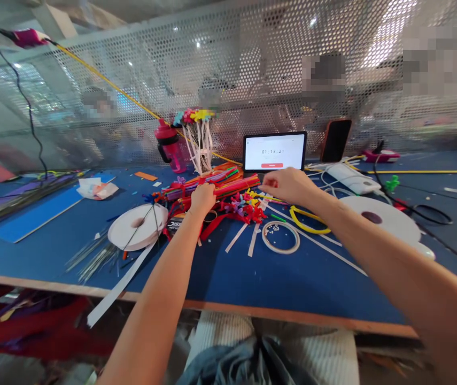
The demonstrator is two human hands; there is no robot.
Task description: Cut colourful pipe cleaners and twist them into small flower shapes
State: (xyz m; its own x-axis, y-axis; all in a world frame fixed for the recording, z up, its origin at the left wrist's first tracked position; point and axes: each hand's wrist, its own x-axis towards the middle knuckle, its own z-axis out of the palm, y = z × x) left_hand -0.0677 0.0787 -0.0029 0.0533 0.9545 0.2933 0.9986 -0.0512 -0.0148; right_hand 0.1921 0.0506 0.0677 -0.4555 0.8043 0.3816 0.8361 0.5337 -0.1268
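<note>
My left hand (203,197) rests on a bundle of multicoloured pipe cleaners (188,188), with its fingers curled down around them. My right hand (286,184) hangs just above a heap of small red and multicoloured pipe-cleaner flowers (244,208), with its fingers together and its fingertips hidden. Red strips (212,227) lie below my left hand. Orange-red pipe cleaners (238,185) lie between my hands. A white ribbon roll (138,226) sits left of my left forearm.
All this lies on a blue worktable (228,283) with a wooden front edge. Behind stand a tablet timer (274,152), a phone (335,140), a pink bottle (171,147) and a white-stemmed flower bunch (198,141). A large white roll (380,219) lies right. A perforated metal screen (212,53) stands beyond.
</note>
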